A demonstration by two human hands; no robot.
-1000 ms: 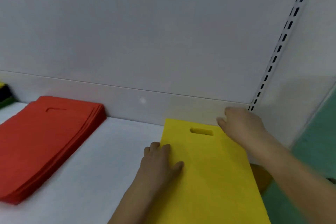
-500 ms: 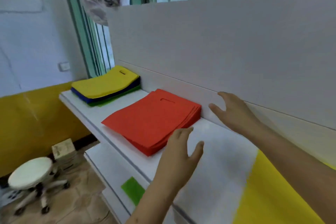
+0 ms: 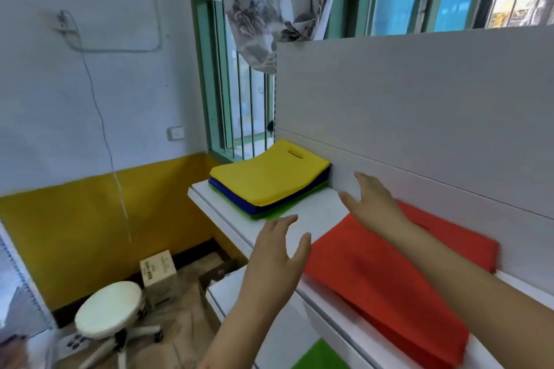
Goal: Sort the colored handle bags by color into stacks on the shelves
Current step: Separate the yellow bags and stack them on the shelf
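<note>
Bags lie in two piles on the white shelf (image 3: 314, 210). At its far left end a mixed pile (image 3: 266, 186) sits against the back panel (image 3: 419, 105): yellow bags (image 3: 269, 177) on top with a handle slot showing, blue bags (image 3: 239, 201) under them, green (image 3: 275, 211) at the bottom. Nearer, to the right, a red stack (image 3: 389, 278) lies flat on the same shelf, well apart from the mixed pile. Both hands are in the air and hold nothing. Left hand (image 3: 275, 255) hovers over the shelf's front edge, grip apart, fingers straight. Right hand (image 3: 374, 207) hovers above the red stack's far corner, grip apart too, fingers pointing toward the mixed pile. On a lower shelf (image 3: 233, 287) a green piece (image 3: 320, 353) shows. A white stool (image 3: 109, 310) and a small box (image 3: 159, 274) stand on the floor.
</note>
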